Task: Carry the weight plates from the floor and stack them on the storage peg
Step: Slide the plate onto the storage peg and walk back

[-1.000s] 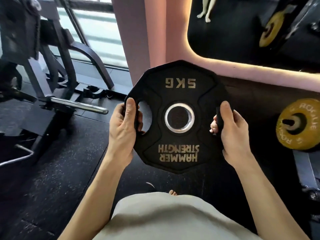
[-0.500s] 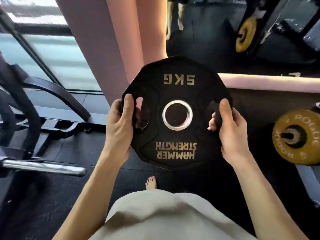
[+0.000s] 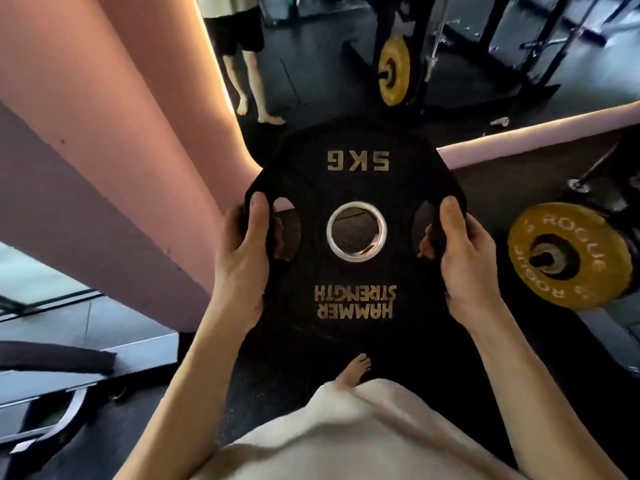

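Facing up, lettering inverted: black plate [image 3: 356, 174]

A pink pillar [image 3: 114, 161] is seen at the upper left, with a window [image 3: 31, 282] low beside it. A wall mirror [image 3: 415, 53] fills the top, edged below by a pink ledge [image 3: 540, 136]; bare legs [image 3: 249, 81] and gym frames are reflected in it. The black rubber floor [image 3: 277, 382] is spread below. A curved chrome machine bar [image 3: 65, 420] is seen at the lower left. A bare foot [image 3: 356, 370] is planted on the floor above a cream garment [image 3: 346, 438].
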`<state>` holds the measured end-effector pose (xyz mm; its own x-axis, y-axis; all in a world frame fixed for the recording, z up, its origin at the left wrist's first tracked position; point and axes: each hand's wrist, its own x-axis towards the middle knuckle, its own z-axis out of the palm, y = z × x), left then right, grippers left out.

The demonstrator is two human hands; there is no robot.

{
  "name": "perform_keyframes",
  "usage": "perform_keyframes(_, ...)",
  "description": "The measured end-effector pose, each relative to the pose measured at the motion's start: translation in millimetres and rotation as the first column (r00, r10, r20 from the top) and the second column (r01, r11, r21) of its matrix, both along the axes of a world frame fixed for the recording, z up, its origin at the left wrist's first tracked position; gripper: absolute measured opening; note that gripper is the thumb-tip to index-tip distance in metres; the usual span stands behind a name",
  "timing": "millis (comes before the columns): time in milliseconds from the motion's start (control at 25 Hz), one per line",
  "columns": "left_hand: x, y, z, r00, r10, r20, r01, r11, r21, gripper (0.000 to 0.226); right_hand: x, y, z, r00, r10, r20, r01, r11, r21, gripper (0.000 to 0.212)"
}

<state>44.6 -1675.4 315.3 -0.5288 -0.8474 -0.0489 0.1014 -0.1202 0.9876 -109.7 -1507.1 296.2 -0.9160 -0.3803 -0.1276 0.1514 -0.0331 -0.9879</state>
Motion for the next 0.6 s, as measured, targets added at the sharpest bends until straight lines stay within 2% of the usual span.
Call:
perform_keyframes(120, -67, -29, 1, 0.996, -0.082, 0.041, 0.083, 0.996, -0.019, 0.031, -49, -13, 5, 0.997, -0.075, -0.011, 0.075, 0.997, 0.009, 0.04)
perform_keyframes(280, -161, -47, 9, 0.967, -0.246, 0.065, 0.246, 0.969, 0.008, 0.03, -114, -14, 14, 0.978, -0.21, -0.012, 0.21, 0.977, 0.018, 0.071)
perform_keyframes(480, -273, -53, 12, 0.895, -0.433, 0.111, 0.44, 0.897, -0.048, 0.034, -173, -4, 20, 0.905, -0.426, -0.02, 0.426, 0.905, 0.015, 0.069)
perform_keyframes(600, -346, -54, 10, 0.815, -0.572, 0.087, 0.577, 0.816, -0.036, 0.032, -212, 1, 18, 0.823, -0.568, -0.037, 0.568, 0.823, 0.004, 0.051)
